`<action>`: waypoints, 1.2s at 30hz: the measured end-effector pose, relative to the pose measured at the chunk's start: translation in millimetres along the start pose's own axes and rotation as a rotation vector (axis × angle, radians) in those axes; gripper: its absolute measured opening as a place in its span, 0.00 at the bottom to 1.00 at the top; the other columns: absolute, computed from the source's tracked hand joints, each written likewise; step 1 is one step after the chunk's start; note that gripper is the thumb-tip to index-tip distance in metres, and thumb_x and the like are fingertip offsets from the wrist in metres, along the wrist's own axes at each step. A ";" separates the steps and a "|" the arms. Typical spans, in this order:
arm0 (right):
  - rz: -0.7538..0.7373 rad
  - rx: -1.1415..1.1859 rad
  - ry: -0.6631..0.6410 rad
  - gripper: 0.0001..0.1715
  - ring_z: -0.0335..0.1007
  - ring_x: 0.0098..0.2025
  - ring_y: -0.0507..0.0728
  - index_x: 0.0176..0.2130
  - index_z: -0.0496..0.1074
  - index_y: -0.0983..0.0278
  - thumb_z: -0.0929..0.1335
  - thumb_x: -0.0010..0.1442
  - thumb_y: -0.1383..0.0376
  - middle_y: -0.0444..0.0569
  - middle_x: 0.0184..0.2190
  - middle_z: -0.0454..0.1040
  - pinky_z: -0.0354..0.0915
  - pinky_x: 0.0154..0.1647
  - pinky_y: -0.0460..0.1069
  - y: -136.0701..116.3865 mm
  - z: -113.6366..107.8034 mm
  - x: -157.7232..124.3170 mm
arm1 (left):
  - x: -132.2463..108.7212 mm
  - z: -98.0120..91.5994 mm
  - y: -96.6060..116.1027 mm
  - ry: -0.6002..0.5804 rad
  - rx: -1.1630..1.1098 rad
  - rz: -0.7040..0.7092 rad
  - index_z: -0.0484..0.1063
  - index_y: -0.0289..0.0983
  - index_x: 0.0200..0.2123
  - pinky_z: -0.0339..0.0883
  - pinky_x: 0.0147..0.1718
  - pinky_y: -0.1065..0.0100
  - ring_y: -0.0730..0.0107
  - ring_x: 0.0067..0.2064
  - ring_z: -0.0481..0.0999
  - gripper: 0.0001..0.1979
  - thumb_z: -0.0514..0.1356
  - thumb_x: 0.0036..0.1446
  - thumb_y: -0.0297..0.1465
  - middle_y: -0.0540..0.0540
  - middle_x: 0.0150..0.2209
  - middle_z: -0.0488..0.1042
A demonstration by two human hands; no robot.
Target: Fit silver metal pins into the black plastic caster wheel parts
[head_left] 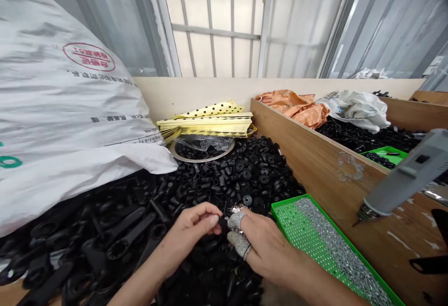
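Small black plastic part [221, 222], dull and barely bigger than a fingertip, mostly hidden by fingers, pinched between thumb and forefinger of the left hand [191, 236], just above a heap of black plastic parts [241, 175]. Right hand [269, 250] close beside it, fingers bent rather than spread, two of them capped in grey mesh finger guards [238, 243]. Tiny silvery bits [235, 210] at the guard tips, too small to name; no telling whether this hand pinches anything.

Heap under both hands, all black: short tubes, ribbed round caps, long handle-like pieces toward the left. Just right of the hands, a green perforated tray [280, 210] with a thick diagonal band of small silver screws [336, 245]. Beyond the heap, a round metal pan [203, 159] holding clear plastic, and a stack of yellow paper [206, 124] behind it. Far left, a big white sack [59, 100] with a red stamp. Along the right, a wooden board [315, 156], with more black parts [350, 135], a small green tray [385, 156], an orange sack [292, 106] and a white plastic bag [357, 110] behind it. Grey electric screwdriver [406, 180] hanging above the board, bit aimed down and left.
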State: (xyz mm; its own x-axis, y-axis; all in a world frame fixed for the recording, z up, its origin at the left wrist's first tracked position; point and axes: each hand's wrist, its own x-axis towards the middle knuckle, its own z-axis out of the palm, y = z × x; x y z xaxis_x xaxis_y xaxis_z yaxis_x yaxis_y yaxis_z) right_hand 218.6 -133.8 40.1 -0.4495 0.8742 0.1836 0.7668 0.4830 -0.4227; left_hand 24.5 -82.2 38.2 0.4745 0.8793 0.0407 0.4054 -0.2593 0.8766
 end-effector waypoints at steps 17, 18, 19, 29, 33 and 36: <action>0.071 0.138 0.073 0.12 0.63 0.35 0.55 0.35 0.64 0.63 0.58 0.54 0.76 0.48 0.35 0.68 0.59 0.36 0.49 6.8 -3.1 -14.3 | -8.8 23.0 7.7 0.022 -0.877 -0.192 0.75 0.35 0.32 0.67 0.30 0.75 0.75 0.30 0.72 0.07 0.65 0.54 0.33 0.47 0.33 0.77; 0.065 0.149 0.071 0.11 0.63 0.35 0.55 0.35 0.64 0.63 0.59 0.55 0.75 0.47 0.35 0.68 0.60 0.36 0.49 6.7 -2.8 -15.2 | -8.4 23.4 7.8 0.021 -0.892 -0.197 0.75 0.35 0.32 0.67 0.30 0.75 0.75 0.29 0.72 0.07 0.65 0.54 0.33 0.47 0.32 0.77; 0.053 0.152 0.071 0.10 0.63 0.35 0.55 0.34 0.64 0.63 0.59 0.56 0.74 0.47 0.35 0.68 0.60 0.36 0.49 6.4 -2.4 -15.9 | -8.2 24.2 8.2 0.024 -0.907 -0.203 0.75 0.35 0.32 0.67 0.30 0.75 0.75 0.29 0.72 0.06 0.65 0.54 0.32 0.48 0.32 0.77; 0.016 0.097 0.104 0.10 0.64 0.35 0.56 0.35 0.66 0.64 0.59 0.55 0.75 0.50 0.35 0.69 0.60 0.36 0.50 3.0 2.3 -18.3 | -14.6 35.8 14.1 -0.029 -0.841 -0.229 0.76 0.34 0.31 0.65 0.27 0.77 0.77 0.26 0.71 0.12 0.67 0.49 0.38 0.50 0.26 0.76; 0.039 0.024 0.147 0.11 0.64 0.36 0.59 0.39 0.67 0.65 0.62 0.54 0.71 0.53 0.38 0.70 0.61 0.37 0.53 3.7 7.5 -18.9 | -14.1 44.9 12.6 -0.032 -0.873 -0.246 0.75 0.34 0.30 0.66 0.27 0.75 0.76 0.26 0.72 0.14 0.69 0.46 0.39 0.51 0.25 0.75; 0.045 0.015 0.138 0.10 0.65 0.36 0.59 0.36 0.68 0.65 0.62 0.53 0.71 0.54 0.37 0.70 0.61 0.36 0.52 5.1 11.5 -19.5 | -12.3 50.8 9.4 -0.021 -0.892 -0.226 0.72 0.34 0.30 0.63 0.23 0.76 0.77 0.22 0.70 0.16 0.70 0.44 0.39 0.53 0.22 0.72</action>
State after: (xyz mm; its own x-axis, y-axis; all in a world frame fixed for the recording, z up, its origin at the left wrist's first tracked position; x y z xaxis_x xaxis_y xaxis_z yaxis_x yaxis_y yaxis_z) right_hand 226.0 -148.9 24.2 -0.3471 0.8937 0.2842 0.7774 0.4437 -0.4459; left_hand 62.1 -115.7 21.6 0.4750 0.8619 -0.1776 -0.2586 0.3296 0.9080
